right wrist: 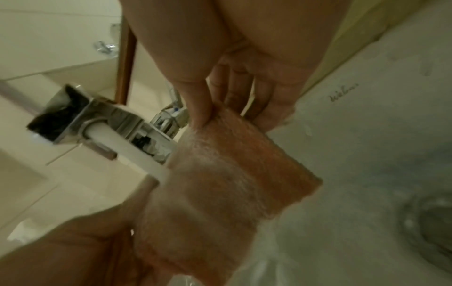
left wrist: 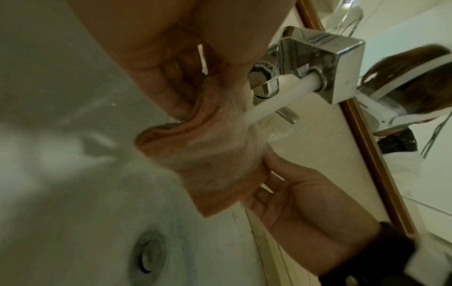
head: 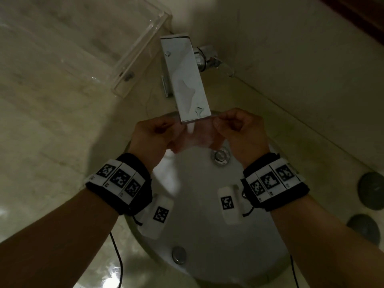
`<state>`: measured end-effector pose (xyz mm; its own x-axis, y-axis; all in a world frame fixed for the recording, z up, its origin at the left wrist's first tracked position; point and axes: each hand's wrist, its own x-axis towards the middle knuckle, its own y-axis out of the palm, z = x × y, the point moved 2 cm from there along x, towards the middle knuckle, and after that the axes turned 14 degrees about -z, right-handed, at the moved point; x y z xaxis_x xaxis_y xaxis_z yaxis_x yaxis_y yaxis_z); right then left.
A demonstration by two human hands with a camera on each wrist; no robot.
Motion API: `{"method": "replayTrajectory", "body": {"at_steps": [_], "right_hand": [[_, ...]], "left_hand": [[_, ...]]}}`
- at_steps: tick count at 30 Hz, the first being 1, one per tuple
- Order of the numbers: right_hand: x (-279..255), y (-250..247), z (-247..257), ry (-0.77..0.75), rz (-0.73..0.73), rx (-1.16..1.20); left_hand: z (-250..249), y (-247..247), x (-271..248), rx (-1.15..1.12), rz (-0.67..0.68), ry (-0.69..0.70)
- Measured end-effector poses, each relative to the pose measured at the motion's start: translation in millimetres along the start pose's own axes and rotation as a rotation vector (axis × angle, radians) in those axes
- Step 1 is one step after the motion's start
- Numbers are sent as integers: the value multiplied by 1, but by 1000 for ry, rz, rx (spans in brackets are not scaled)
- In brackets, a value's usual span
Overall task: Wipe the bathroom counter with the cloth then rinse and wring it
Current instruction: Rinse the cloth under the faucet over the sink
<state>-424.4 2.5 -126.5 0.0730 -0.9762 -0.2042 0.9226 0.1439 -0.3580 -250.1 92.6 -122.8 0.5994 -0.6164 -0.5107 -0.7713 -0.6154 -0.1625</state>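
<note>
A pinkish-orange cloth (head: 195,138) hangs stretched between my two hands over the white sink basin (head: 199,215), right under the chrome faucet spout (head: 185,84). A white stream of water (left wrist: 271,102) runs from the spout onto the cloth (left wrist: 215,160). My left hand (head: 153,132) pinches the cloth's left edge with curled fingers. My right hand (head: 234,127) pinches the right edge between thumb and fingers (right wrist: 203,108). The wet cloth (right wrist: 227,183) looks foamy where the water hits it.
The drain (head: 220,156) lies below the cloth and an overflow plug (head: 178,254) sits near the basin's front. A clear acrylic tray (head: 133,65) stands on the marble counter (head: 52,121) at the back left. Two dark round objects (head: 372,190) lie on the counter at right.
</note>
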Motion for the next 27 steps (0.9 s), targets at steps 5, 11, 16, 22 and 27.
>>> {"method": "replayTrajectory", "body": {"at_steps": [5, 11, 16, 22, 27], "right_hand": [[-5, 6, 2, -31, -20, -13], [-26, 23, 14, -120, 69, -18], [-32, 23, 11, -150, 112, -67], [-25, 19, 10, -157, 123, -28], [-22, 15, 15, 33, 183, 225]], "left_hand": [[-6, 0, -8, -90, 36, -60], [-8, 12, -11, -124, 37, -138], [-6, 9, -10, -107, 2, -145], [-8, 11, -10, -157, 75, -188], [3, 8, -2, -22, 76, -176]]}}
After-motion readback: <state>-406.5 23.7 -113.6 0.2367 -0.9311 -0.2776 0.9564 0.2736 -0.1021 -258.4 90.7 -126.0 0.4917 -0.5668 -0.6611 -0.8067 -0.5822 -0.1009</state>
